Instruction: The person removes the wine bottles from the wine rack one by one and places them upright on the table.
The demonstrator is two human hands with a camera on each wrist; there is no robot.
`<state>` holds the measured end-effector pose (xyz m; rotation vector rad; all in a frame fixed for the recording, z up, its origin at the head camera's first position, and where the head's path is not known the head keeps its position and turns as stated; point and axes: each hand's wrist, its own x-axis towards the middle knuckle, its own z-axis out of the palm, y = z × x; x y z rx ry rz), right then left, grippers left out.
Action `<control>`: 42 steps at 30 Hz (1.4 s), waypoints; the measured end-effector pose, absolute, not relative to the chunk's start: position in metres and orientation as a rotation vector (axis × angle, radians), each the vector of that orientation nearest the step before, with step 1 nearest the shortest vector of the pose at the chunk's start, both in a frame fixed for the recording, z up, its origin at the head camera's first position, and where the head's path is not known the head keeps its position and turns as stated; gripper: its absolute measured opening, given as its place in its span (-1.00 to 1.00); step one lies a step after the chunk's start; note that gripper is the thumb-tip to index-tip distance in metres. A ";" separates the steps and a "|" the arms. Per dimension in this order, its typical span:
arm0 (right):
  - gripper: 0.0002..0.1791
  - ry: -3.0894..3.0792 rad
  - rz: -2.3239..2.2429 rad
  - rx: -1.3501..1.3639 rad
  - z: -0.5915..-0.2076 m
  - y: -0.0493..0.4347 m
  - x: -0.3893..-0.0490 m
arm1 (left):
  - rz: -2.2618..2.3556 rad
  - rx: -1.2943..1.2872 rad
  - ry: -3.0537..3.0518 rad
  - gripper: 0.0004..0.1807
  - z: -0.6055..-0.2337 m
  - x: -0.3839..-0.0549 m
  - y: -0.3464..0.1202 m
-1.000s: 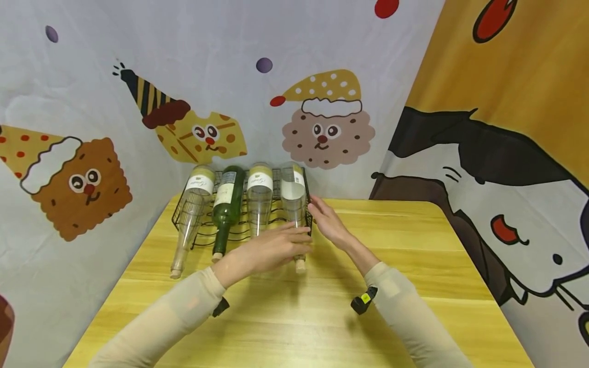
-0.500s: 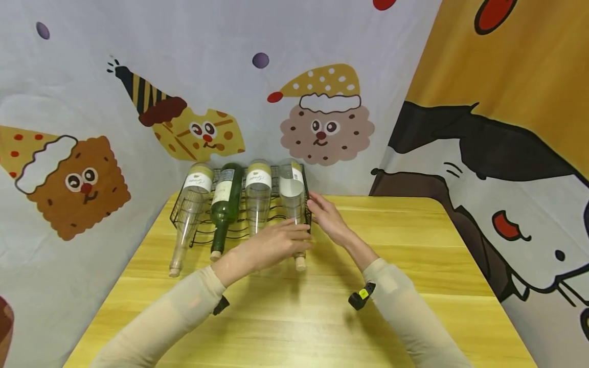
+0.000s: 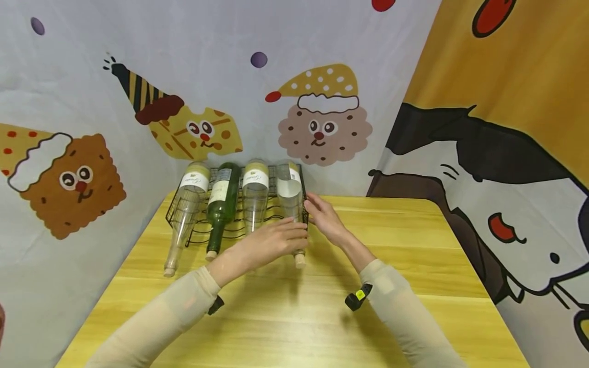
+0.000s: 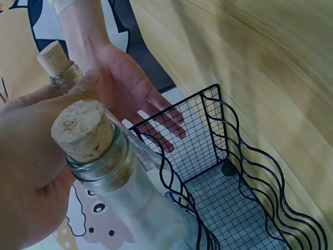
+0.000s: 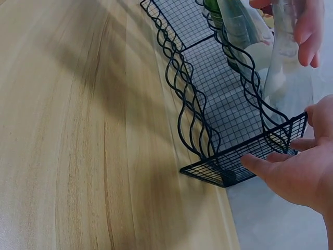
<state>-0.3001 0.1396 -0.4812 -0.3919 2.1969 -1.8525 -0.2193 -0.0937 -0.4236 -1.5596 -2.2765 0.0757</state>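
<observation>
Four-tier wavy wires form a black wire wine rack [image 5: 223,166], standing at the table's back with several corked bottles lying in it, necks toward me. My left hand [image 3: 271,240] holds the neck of the rightmost clear glass bottle [image 3: 291,191]; its cork [image 4: 53,59] shows past the fingers in the left wrist view. My right hand [image 3: 325,220] rests against the rack's right mesh end, fingers extended along the outside in the right wrist view. Left of the held bottle lies another clear bottle [image 3: 255,197], its neck partly hidden by my left hand in the head view.
A green bottle [image 3: 223,199] and a further clear bottle [image 3: 187,209] lie at the rack's left. The wooden table [image 3: 285,317] extends in front and to the right. A cartoon-printed cloth [image 3: 221,61] hangs close behind the rack.
The head view shifts slightly. Both hands keep their places at the bottle neck and the rack's end, and the bottles stay where they were.
</observation>
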 end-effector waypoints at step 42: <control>-0.30 2.195 -1.881 -0.375 -0.483 0.134 -0.301 | -0.473 -1.166 -1.881 -0.35 -0.426 -0.221 -0.106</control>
